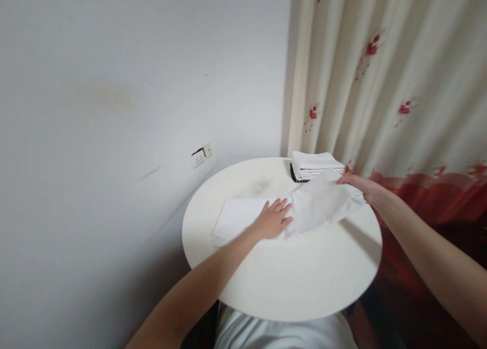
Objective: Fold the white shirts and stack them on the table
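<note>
A long folded white cloth (243, 214) lies across the round table. My left hand (274, 219) rests flat on its middle with the fingers spread, pressing it to the tabletop. My right hand (361, 185) grips the cloth's right end, which is lifted off the table and slopes up from my left hand. The thumb lies on top of the cloth; the other fingers are mostly hidden beneath it. Just behind the raised end sits a stack of folded white cloths (317, 161), with a black dotted edge showing under its left side.
The round white table (304, 283) stands close to a pale wall (152, 85) with a socket (198, 159) on it. A cream curtain (342, 75) with red flowers and a red lower band hangs behind and to the right. My lap is at the table's near edge.
</note>
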Demonstrator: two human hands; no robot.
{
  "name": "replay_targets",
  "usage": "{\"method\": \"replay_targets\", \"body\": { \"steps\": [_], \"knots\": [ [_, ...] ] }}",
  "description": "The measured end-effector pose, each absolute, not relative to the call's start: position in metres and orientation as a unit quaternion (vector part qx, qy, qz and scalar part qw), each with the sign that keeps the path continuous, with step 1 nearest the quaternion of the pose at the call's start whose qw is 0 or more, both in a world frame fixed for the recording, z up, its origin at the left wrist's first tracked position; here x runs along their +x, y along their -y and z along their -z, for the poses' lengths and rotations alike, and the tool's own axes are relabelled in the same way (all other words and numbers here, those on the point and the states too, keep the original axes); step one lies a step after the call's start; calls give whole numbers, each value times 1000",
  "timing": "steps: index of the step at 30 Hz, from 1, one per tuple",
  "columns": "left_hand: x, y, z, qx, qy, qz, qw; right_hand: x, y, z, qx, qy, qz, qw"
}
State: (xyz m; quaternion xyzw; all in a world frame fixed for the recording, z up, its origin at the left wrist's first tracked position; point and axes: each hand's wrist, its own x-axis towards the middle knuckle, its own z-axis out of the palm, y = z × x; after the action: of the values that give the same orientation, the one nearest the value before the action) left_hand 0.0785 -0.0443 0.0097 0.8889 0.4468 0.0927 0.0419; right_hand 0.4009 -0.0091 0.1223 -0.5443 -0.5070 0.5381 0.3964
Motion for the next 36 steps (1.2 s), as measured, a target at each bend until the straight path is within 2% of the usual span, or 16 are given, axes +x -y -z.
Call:
{"method": "replay_targets", "body": {
  "steps": [10, 17, 19, 22, 27, 31, 36],
  "knots": [
    [93, 69, -19, 920, -374, -58, 106, 362, 8, -159, -534, 489, -548, 419],
    [99, 83, -39, 937, -300, -130, 124, 347, 8, -162, -526, 504, -533, 429],
    [101, 68, -45, 926, -325, -135, 134, 346, 9, -163, -525, 506, -531, 431],
    [110, 38, -45, 899, -401, -152, 90, 345, 11, -165, -526, 505, -527, 436],
    [130, 10, -15, 857, -495, -144, 23, 344, 15, -165, -529, 501, -521, 446],
    [149, 10, -1, 856, -503, -120, 16, 346, 15, -162, -531, 500, -511, 454],
    [164, 15, -11, 862, -495, -108, 27, 352, 15, -166, -537, 495, -507, 458]
  ]
}}
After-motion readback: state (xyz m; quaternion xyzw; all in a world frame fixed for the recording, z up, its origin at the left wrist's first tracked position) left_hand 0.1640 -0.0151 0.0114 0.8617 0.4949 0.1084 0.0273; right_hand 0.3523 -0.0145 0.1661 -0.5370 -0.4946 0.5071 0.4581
